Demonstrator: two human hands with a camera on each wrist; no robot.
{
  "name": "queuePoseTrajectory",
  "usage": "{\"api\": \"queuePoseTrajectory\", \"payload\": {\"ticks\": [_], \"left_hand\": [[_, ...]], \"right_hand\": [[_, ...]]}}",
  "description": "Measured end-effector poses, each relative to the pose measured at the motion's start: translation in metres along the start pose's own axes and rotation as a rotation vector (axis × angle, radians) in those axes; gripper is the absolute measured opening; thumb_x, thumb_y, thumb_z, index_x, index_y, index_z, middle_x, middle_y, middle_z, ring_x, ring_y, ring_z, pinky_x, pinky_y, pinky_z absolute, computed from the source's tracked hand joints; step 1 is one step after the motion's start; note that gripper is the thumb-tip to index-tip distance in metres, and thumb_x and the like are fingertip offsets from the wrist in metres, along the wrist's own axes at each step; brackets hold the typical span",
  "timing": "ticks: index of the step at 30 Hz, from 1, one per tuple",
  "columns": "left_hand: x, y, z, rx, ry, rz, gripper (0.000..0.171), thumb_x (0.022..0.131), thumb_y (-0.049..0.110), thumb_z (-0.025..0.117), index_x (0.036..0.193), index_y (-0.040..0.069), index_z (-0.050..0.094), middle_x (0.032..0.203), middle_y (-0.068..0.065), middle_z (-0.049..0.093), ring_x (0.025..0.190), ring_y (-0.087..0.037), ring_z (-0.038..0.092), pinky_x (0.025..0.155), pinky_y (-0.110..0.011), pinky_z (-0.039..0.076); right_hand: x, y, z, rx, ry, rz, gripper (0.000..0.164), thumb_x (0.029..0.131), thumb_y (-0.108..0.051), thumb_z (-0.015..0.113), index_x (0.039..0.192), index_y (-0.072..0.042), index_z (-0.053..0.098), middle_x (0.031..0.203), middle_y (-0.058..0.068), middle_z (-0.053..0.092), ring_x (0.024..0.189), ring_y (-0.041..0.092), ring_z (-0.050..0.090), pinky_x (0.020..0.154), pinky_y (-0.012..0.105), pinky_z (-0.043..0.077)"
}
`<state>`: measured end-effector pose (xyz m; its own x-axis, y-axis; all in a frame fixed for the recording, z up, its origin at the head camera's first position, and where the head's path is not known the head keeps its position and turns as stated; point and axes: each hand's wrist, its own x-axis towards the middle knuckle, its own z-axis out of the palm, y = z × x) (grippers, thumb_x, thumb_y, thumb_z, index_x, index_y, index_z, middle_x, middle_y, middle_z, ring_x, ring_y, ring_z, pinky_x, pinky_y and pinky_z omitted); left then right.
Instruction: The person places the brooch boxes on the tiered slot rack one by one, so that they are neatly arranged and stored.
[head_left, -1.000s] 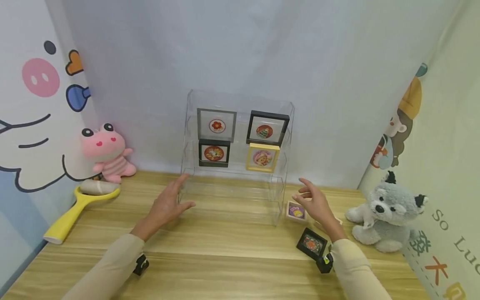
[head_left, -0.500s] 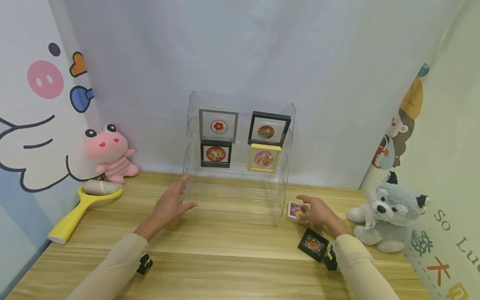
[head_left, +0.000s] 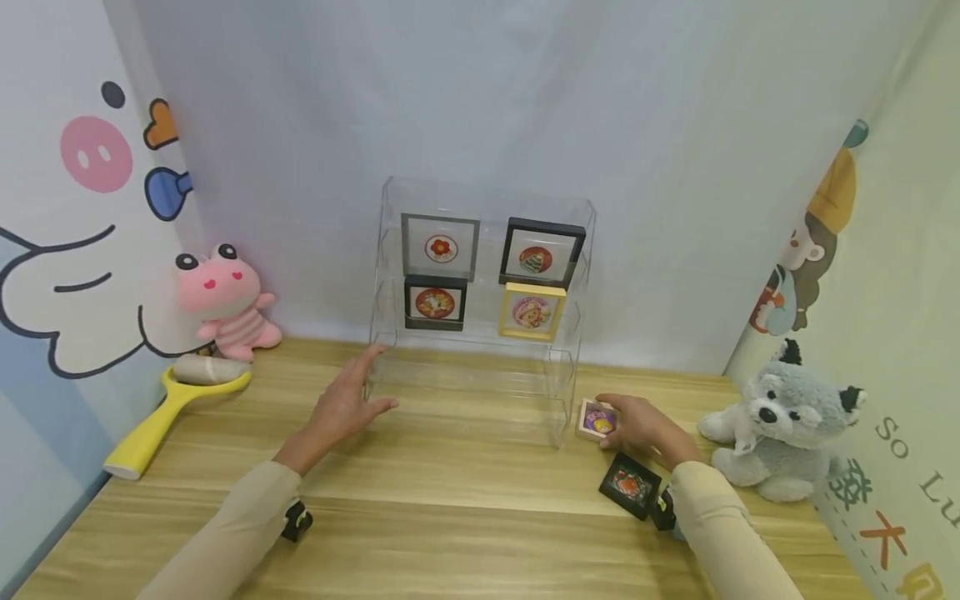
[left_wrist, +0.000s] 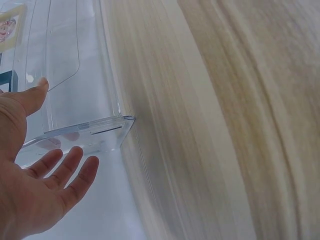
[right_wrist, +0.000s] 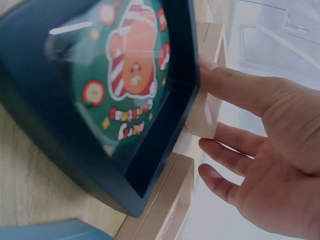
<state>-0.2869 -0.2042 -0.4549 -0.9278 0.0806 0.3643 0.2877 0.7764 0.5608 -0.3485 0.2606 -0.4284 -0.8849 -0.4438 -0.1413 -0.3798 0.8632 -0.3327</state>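
Note:
A clear acrylic tiered stand (head_left: 465,379) holds several small picture frames. My left hand (head_left: 341,408) is at its left side, fingers spread; in the left wrist view the hand (left_wrist: 45,185) has its thumb and fingers on either side of the clear side panel (left_wrist: 80,131). Right of the stand, my right hand (head_left: 645,427) pinches a small pale wooden frame (head_left: 597,421) with a purple picture, thumb on the near edge and fingers on the far one. A black frame (head_left: 630,486) with a green and red picture lies nearer me, large in the right wrist view.
On the left are a pink frog plush (head_left: 228,304) and a yellow-handled lint roller (head_left: 153,429). A grey dog plush (head_left: 780,425) sits on the right. Another pale wooden frame (right_wrist: 165,200) lies under the right arm. A white curtain (head_left: 480,100) hangs behind the stand.
My right hand has come down onto the pale wooden frame and closed its thumb and fingers on its edges. The left hand stays beside the stand.

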Motion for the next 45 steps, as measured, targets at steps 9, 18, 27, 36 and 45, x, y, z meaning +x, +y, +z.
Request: {"api": "queuePoseTrajectory", "payload": {"ticks": [9,18,27,36,45], "left_hand": [[0.001,-0.001,-0.003,-0.006,0.011,0.007,0.086,0.083,0.02,0.082,0.151,0.011,0.032,0.137,-0.029,0.05,0.11,-0.044,0.059,0.087,-0.062,0.051],[0.002,-0.003,-0.001,-0.031,0.012,0.021,0.085,0.082,0.02,0.083,0.151,0.01,0.033,0.144,-0.029,0.046,0.119,-0.046,0.055,0.093,-0.063,0.049],[0.003,-0.002,0.0,-0.034,0.015,0.021,0.085,0.082,0.021,0.083,0.151,0.011,0.034,0.145,-0.029,0.046,0.124,-0.047,0.053,0.095,-0.063,0.048],[0.003,0.0,-0.002,-0.031,0.018,0.01,0.084,0.082,0.021,0.083,0.15,0.012,0.034,0.142,-0.029,0.047,0.117,-0.047,0.056,0.089,-0.063,0.05],[0.001,-0.001,0.001,-0.047,0.005,-0.009,0.084,0.083,0.021,0.082,0.15,0.012,0.033,0.144,-0.029,0.045,0.122,-0.048,0.053,0.093,-0.065,0.048]], "right_hand": [[0.002,-0.003,0.006,-0.004,0.095,0.039,0.09,0.066,-0.023,0.092,0.139,0.008,0.049,0.118,0.028,0.055,0.099,0.037,0.06,0.093,0.057,0.049],[0.0,-0.004,0.016,0.077,0.168,0.127,0.088,0.071,-0.021,0.09,0.142,0.004,0.044,0.134,0.038,0.039,0.106,0.05,0.057,0.091,0.061,0.05],[-0.001,-0.001,0.018,0.127,0.196,0.087,0.086,0.068,-0.015,0.091,0.136,0.0,0.042,0.116,0.034,0.057,0.101,0.045,0.059,0.092,0.06,0.048],[-0.003,0.004,0.02,0.198,0.232,0.066,0.084,0.073,-0.014,0.089,0.141,-0.004,0.041,0.108,0.026,0.063,0.096,0.037,0.061,0.086,0.053,0.05],[-0.016,-0.002,0.018,0.258,0.265,0.053,0.078,0.077,-0.009,0.085,0.141,-0.003,0.042,0.097,0.021,0.064,0.085,0.03,0.064,0.073,0.039,0.052]]}}
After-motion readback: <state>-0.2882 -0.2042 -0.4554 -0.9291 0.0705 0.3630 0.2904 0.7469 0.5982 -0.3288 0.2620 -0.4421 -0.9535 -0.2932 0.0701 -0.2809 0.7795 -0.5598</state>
